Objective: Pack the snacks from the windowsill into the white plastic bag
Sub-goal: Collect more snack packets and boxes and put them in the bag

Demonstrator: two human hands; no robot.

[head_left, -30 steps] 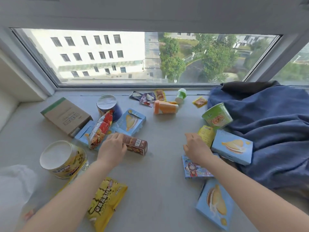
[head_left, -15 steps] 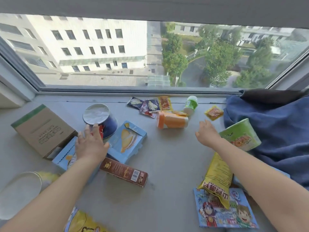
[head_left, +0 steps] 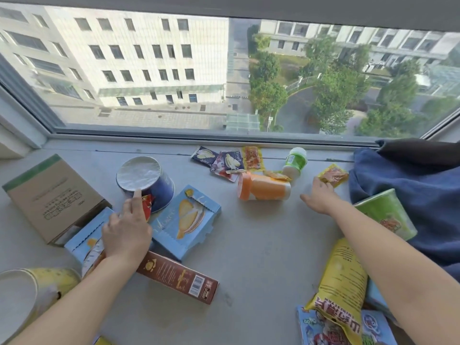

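Note:
Snacks lie scattered on the grey windowsill [head_left: 261,245]. My left hand [head_left: 127,230] rests over a red snack packet [head_left: 147,206], its index finger straight against the upturned blue cup [head_left: 149,185]. My right hand [head_left: 319,197] reaches far right with loose fingers, its fingertips at the near corner of a small yellow-red sachet [head_left: 333,175]. Between the hands lie an orange-capped bottle [head_left: 263,189] on its side and a blue cake box [head_left: 185,220]. The white plastic bag is out of view.
A brown cardboard box [head_left: 49,197] sits far left, a yellow cup [head_left: 27,290] at the near left, a brown snack box [head_left: 178,277] by my left wrist. A green cup [head_left: 385,215] leans on blue cloth [head_left: 410,185] at the right. A yellow bag [head_left: 341,285] lies under my right forearm.
Both hands have moved away from me towards the window. The left went from the brown box to the red packet and blue cup, the right from the near packets to the yellow-red sachet.

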